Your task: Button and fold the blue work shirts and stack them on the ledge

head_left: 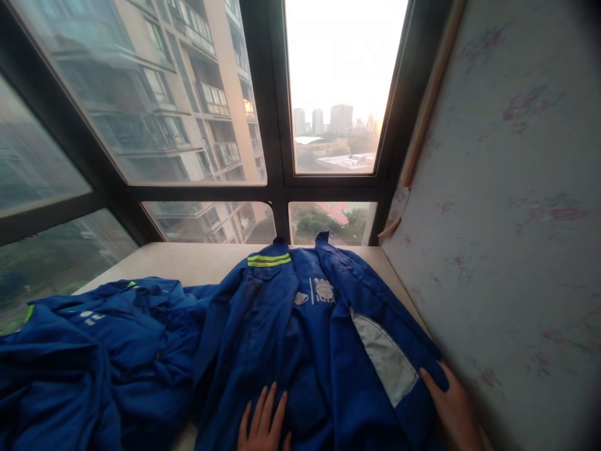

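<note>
A blue work jacket [307, 357] lies spread on the pale sill with its collar toward the window. It has a yellow-green reflective stripe on one shoulder, a grey patch on the right sleeve and a white print inside the back. My left hand [263, 421] rests flat on the jacket's lower front, fingers stretched out and a little apart. At the right edge, my right hand [453, 401] has the end of the right sleeve between thumb and fingers. The rest of both hands is partly cut off by the frame's lower edge.
A second blue garment [136, 357] lies crumpled on the left, touching the jacket. Dark window frames [277, 125] rise behind the pale sill [201, 260]. A wall with flowered paper [507, 238] closes in the right side, close to my right hand.
</note>
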`<state>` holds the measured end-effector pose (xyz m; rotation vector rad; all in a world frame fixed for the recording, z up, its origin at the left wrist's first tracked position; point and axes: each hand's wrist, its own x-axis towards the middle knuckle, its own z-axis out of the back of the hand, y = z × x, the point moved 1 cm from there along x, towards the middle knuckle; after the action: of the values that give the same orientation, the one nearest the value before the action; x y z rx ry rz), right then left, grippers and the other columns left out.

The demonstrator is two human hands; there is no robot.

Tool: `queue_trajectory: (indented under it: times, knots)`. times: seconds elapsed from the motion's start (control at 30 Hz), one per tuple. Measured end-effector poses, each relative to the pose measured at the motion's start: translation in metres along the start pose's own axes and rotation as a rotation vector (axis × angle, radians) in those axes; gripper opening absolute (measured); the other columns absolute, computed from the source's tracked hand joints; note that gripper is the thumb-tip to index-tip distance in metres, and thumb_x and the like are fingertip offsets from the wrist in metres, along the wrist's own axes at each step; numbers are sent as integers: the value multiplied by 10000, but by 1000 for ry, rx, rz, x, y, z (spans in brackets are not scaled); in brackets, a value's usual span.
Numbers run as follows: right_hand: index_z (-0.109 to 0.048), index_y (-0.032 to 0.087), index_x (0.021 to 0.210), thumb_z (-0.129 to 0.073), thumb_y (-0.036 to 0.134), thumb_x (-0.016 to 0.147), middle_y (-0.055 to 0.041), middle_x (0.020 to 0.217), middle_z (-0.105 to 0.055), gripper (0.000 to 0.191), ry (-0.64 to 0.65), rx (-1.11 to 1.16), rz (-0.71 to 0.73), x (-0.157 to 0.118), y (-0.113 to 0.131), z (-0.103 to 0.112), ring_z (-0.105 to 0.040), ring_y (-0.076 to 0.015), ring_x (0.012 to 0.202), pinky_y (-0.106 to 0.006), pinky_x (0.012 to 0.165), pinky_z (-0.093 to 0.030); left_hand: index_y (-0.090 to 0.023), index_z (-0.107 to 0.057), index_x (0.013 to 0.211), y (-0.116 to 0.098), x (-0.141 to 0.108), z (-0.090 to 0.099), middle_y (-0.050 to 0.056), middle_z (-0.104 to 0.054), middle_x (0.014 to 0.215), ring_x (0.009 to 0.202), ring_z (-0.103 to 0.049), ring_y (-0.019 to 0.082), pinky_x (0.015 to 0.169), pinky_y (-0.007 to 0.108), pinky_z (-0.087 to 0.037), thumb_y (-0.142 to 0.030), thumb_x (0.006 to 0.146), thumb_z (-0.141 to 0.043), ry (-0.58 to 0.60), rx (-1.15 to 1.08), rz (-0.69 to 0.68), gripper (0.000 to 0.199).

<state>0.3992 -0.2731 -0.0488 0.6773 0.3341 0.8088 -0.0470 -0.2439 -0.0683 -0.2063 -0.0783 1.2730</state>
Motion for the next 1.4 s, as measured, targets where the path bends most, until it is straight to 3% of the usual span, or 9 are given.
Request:
queue_trajectory:
  times: [0.2,0.4,0.53,0.67,0.77,0.97,1.13,1.27,1.4]
  knots:
    - [-648,130,1215,-434,475,833,-185,1044,-722,558,-262,-91,88,43,51,36,-679,-384,955,-503,822,-548,-229,-444,1464,-3,44,53,115,-383,1532,1405,-378,348,1123,586,-341,-420,871,-522,-148,38,-124,629]
    - [-676,188,1213,-441,228,869,-111,1267,-648,419,-466,-124,639,43,121,84,-615,-303,1116,-460,964,-493,-211,-678,1200,-3,51,73,100,-608,1353,1260,-554,287,995,430,-502,-144,853,-508,-374,60,-266,392]
    - [-655,257,1237,-420,56,851,-48,1295,-637,495,-284,61,994,-21,161,67,-558,-233,1229,-434,1075,-440,-196,-703,1090,-5,25,82,77,-734,1052,981,-687,227,884,365,-555,-68,849,-448,-489,-33,-256,374]
    - [-681,267,1168,-393,-42,779,-28,1295,-642,574,264,136,1221,-98,175,15,-442,-218,1365,-418,1078,-461,-200,-702,1051,2,-1,90,68,-731,1044,971,-687,231,867,370,-558,-116,841,-493,-519,-49,-194,308]
    - [-693,262,1106,-460,9,803,-39,1319,-623,458,535,157,1125,-129,164,-18,-454,-232,1357,-405,1065,-476,-208,-688,1094,3,-14,96,64,-721,1082,973,-683,233,855,384,-557,-100,818,-480,-506,2,-156,362]
    - [-607,215,1252,-493,232,942,-107,1226,-656,330,312,248,729,-130,127,-61,-618,-220,1153,-388,1005,-519,-226,-570,1322,-50,-17,100,97,-582,1360,1213,-563,264,992,417,-489,-141,834,-508,-444,-5,-202,500]
    - [-633,224,1205,-570,303,914,-86,1166,-678,308,293,166,731,-131,115,-82,-638,-242,1087,-405,964,-535,-246,-573,1338,-90,8,82,103,-597,1344,1228,-549,282,1025,464,-441,-6,759,-447,-237,-31,-181,639]
    - [-626,245,1211,-579,241,886,-73,1168,-671,329,229,117,776,-135,114,-87,-639,-250,1058,-418,937,-542,-246,-645,1242,-79,25,85,86,-679,1165,1026,-644,244,906,403,-506,-7,751,-441,-151,-217,-98,583]
    - [-628,257,1209,-534,170,882,-67,1149,-678,352,208,148,791,-134,112,-90,-646,-238,1044,-397,918,-552,-212,-705,1064,-45,24,117,63,-722,1039,968,-673,231,882,337,-532,-245,847,-554,-316,-650,57,266]
